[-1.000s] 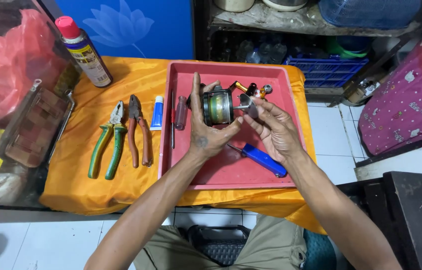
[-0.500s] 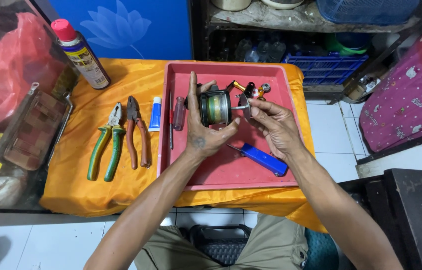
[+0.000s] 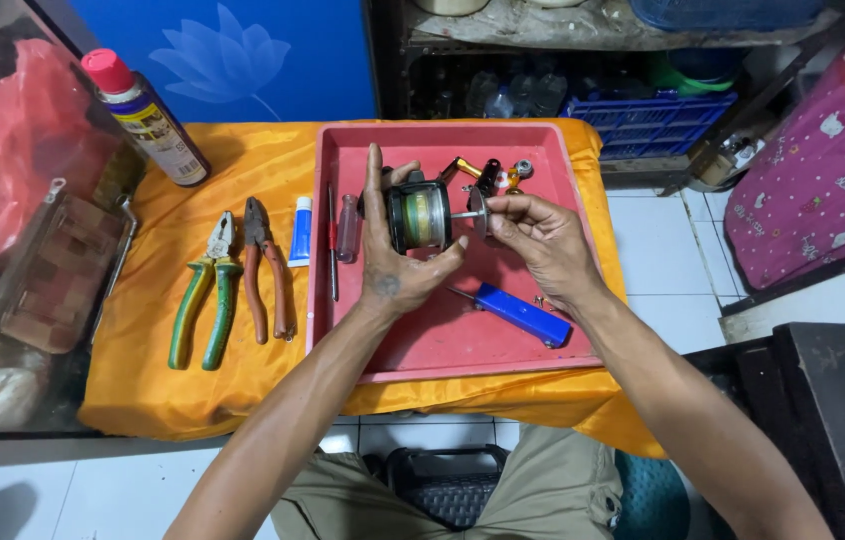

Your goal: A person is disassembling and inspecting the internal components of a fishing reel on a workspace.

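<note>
My left hand [image 3: 391, 255] grips a round fishing reel spool [image 3: 420, 216] wound with greenish line, held above the red tray [image 3: 413, 345]. A thin metal shaft sticks out of the spool to the right. My right hand [image 3: 538, 245] pinches a small flat metal disc [image 3: 480, 212] on that shaft. Behind the spool, small reel parts lie in the tray: a gold and black handle [image 3: 478, 172] and a silver knob [image 3: 523, 169]. A blue-handled screwdriver [image 3: 516, 313] rests in the tray below my hands.
On the orange cloth [image 3: 153, 390] left of the tray lie green-handled pliers [image 3: 203, 295], red-handled pliers [image 3: 265, 268] and a small blue-and-white tube [image 3: 302, 230]. A spray can [image 3: 143, 115] stands at the back left. Two screwdrivers [image 3: 340, 235] sit along the tray's left side.
The spool has shifted slightly left and lower in my left hand. My right hand's fingers have closed onto the small disc on the shaft.
</note>
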